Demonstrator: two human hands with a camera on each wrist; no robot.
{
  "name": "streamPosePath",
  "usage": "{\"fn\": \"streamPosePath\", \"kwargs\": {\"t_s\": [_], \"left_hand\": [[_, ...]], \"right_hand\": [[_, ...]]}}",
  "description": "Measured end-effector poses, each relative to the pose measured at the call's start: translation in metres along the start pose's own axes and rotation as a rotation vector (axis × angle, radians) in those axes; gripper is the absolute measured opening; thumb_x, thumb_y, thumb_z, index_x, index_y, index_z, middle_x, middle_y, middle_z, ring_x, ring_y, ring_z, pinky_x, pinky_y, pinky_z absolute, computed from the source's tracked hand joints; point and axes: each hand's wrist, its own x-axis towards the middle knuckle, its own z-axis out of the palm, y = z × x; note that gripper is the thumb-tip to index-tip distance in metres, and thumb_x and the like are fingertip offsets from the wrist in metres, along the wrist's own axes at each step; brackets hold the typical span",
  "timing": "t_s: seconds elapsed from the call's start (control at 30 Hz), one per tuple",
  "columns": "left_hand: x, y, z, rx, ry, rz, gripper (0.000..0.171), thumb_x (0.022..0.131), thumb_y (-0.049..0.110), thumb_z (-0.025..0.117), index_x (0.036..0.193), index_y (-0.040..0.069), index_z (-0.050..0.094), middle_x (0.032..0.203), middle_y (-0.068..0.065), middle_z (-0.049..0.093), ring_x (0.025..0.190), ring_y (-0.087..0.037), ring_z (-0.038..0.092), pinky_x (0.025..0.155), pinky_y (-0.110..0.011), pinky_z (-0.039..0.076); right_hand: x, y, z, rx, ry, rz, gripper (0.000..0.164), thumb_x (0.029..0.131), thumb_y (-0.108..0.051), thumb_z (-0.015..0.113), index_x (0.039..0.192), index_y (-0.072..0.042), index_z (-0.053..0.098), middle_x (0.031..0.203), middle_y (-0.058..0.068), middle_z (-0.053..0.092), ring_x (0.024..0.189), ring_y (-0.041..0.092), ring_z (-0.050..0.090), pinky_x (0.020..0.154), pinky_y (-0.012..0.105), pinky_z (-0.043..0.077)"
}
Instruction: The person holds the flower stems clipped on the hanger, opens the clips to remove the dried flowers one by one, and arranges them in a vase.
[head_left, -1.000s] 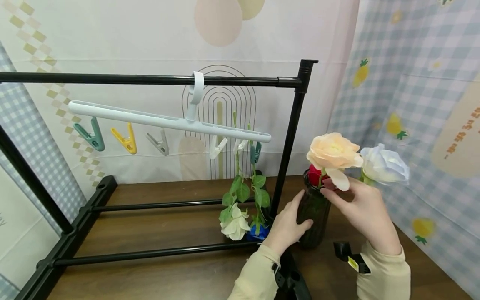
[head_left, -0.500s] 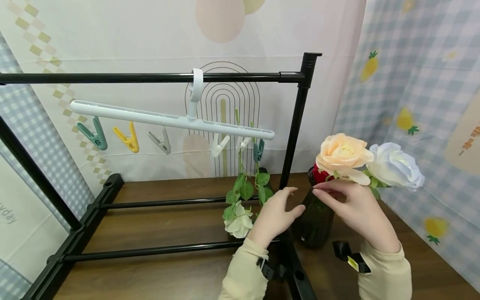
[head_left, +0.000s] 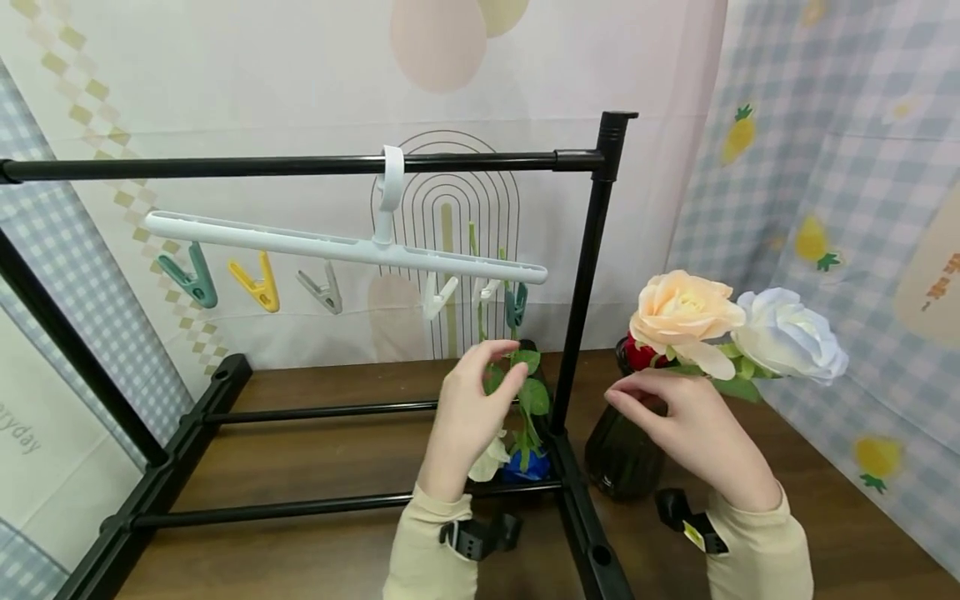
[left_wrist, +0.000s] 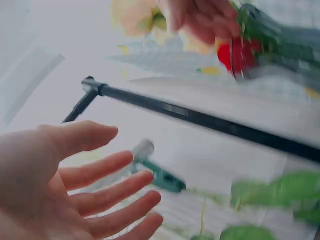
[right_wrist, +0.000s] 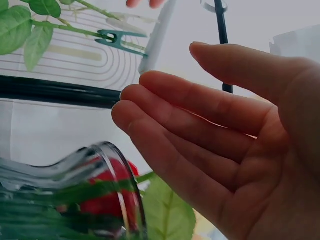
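My left hand (head_left: 472,408) is raised in front of the hanging green leaves (head_left: 534,397), fingers spread and holding nothing. Behind it a white rose (head_left: 489,463) and a blue rose (head_left: 527,465) hang head down. Their stems run up to the white clip (head_left: 486,289) and dark green clip (head_left: 515,305). My right hand (head_left: 693,429) is in front of the dark glass vase (head_left: 624,458); its fingers hold nothing in the right wrist view. A peach rose (head_left: 684,310), a pale blue rose (head_left: 791,335) and a red flower (right_wrist: 107,192) are at the vase.
A light blue hanger (head_left: 337,246) hangs tilted from the black rack's top bar (head_left: 225,169). Green, yellow, grey and white clips hang below it. The rack's lower bars (head_left: 300,507) cross the wooden table (head_left: 315,454). Printed cloths stand behind and at the right.
My left hand has moved from beside the vase leftward to the hanging stems. The right hand has shifted slightly down and left, off the peach rose's base. The view has shifted a little.
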Motion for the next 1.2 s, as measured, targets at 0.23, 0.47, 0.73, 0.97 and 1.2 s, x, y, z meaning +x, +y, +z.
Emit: {"fn": "streamPosePath", "kwargs": {"t_s": [0.23, 0.47, 0.73, 0.97, 1.2], "left_hand": [[0.01, -0.032, -0.015, 0.111, 0.122, -0.11, 0.042, 0.093, 0.025, 0.063, 0.131, 0.009, 0.057, 0.129, -0.011, 0.062, 0.122, -0.031, 0.056, 0.1, -0.051, 0.045], [0.016, -0.071, -0.007, -0.032, 0.118, -0.123, 0.048, 0.095, 0.021, 0.06, 0.138, 0.005, 0.049, 0.132, -0.019, 0.06, 0.124, -0.036, 0.055, 0.103, -0.05, 0.044], [0.027, -0.083, 0.007, -0.123, 0.103, -0.123, 0.052, 0.096, 0.025, 0.058, 0.144, 0.01, 0.045, 0.137, -0.019, 0.057, 0.129, -0.035, 0.052, 0.105, -0.054, 0.041], [0.03, -0.076, 0.011, -0.163, 0.248, -0.077, 0.028, 0.093, 0.018, 0.063, 0.119, 0.007, 0.066, 0.111, -0.014, 0.071, 0.104, -0.03, 0.066, 0.089, -0.043, 0.053], [0.037, -0.065, 0.016, -0.158, 0.251, -0.067, 0.024, 0.091, 0.017, 0.065, 0.111, 0.004, 0.07, 0.103, -0.014, 0.073, 0.094, -0.029, 0.069, 0.084, -0.039, 0.055]], "right_hand": [[0.005, -0.003, 0.019, 0.026, 0.002, -0.146, 0.009, 0.086, -0.016, 0.072, 0.093, -0.021, 0.072, 0.086, -0.012, 0.069, 0.074, -0.001, 0.059, 0.065, 0.024, 0.05], [0.01, -0.01, 0.055, 0.079, -0.015, -0.442, 0.046, 0.084, -0.011, 0.073, 0.128, -0.015, 0.061, 0.102, -0.008, 0.069, 0.083, 0.002, 0.061, 0.069, 0.021, 0.051], [0.01, -0.009, 0.067, 0.011, -0.134, -0.58, 0.049, 0.086, -0.017, 0.073, 0.132, -0.021, 0.058, 0.097, -0.016, 0.066, 0.084, 0.001, 0.06, 0.074, 0.025, 0.051], [0.015, -0.007, 0.075, 0.002, -0.05, -0.636, 0.028, 0.083, -0.017, 0.075, 0.109, -0.021, 0.07, 0.094, -0.015, 0.07, 0.083, 0.001, 0.061, 0.079, 0.025, 0.05], [0.021, -0.001, 0.081, -0.015, 0.017, -0.601, 0.016, 0.081, -0.017, 0.076, 0.096, -0.021, 0.073, 0.085, -0.014, 0.069, 0.074, 0.0, 0.06, 0.072, 0.022, 0.049]]}}
